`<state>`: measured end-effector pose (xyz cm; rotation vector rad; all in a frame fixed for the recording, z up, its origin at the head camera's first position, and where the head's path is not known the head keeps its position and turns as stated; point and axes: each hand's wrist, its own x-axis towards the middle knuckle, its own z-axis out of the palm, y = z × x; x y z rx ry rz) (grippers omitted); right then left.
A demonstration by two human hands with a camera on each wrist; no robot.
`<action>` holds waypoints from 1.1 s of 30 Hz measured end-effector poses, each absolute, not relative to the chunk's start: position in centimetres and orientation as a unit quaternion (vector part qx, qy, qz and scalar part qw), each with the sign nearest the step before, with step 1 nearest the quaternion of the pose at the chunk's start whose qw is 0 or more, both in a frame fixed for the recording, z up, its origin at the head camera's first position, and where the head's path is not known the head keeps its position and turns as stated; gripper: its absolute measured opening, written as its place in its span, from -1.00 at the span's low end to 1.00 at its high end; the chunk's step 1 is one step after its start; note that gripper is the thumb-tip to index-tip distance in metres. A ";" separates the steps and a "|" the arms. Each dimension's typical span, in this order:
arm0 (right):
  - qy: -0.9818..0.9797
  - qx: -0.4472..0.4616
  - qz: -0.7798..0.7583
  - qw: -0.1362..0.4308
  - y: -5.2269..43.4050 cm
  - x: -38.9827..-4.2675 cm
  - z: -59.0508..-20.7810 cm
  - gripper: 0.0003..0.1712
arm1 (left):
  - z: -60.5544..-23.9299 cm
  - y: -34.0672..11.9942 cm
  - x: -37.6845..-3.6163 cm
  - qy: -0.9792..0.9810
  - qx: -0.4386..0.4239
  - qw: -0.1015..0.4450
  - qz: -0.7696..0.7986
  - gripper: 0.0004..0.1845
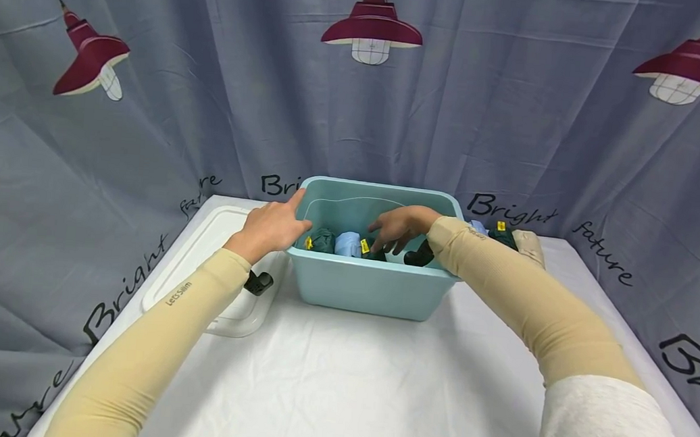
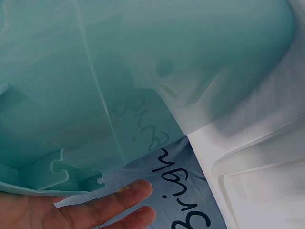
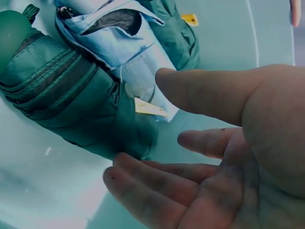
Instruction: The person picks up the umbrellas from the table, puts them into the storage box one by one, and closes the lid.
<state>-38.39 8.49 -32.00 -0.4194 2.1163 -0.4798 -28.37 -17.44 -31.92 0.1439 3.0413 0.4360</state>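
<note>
Inside the bin (image 1: 369,287), the right hand (image 1: 399,227) hovers spread beside folded umbrellas (image 3: 71,90); the left hand (image 1: 270,225) rests flat on its rim.

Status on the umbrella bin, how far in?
Done: several folded umbrellas lie in the bin. In hand: right hand is open above them, holding nothing; left hand rests on the bin's rim. Left: umbrellas remain behind the bin; lid lies off.

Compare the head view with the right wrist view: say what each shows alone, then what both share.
Only the head view shows the left hand resting on the bin's rim, the clear lid beside it, and more folded umbrellas behind the right forearm. Only the right wrist view shows the open palm and a small tag. Both show the right hand above the dark green umbrella and light blue umbrella.
</note>
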 end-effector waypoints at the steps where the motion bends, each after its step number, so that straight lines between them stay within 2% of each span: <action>1: 0.856 -0.172 -0.194 0.448 8.6 -38.3 -31.8 -0.12 | -31.9 -17.4 -28.4 0.988 0.047 0.033 0.141 -0.14; 14: 0.867 -0.208 -0.200 0.407 10.9 -37.2 -29.3 -0.22 | -31.8 -17.4 -28.5 0.987 0.048 0.039 0.146 -0.15; 33: 0.865 -0.245 -0.247 0.362 15.1 -35.5 -25.9 -0.23 | -32.0 -17.4 -28.4 0.987 0.048 0.034 0.148 -0.15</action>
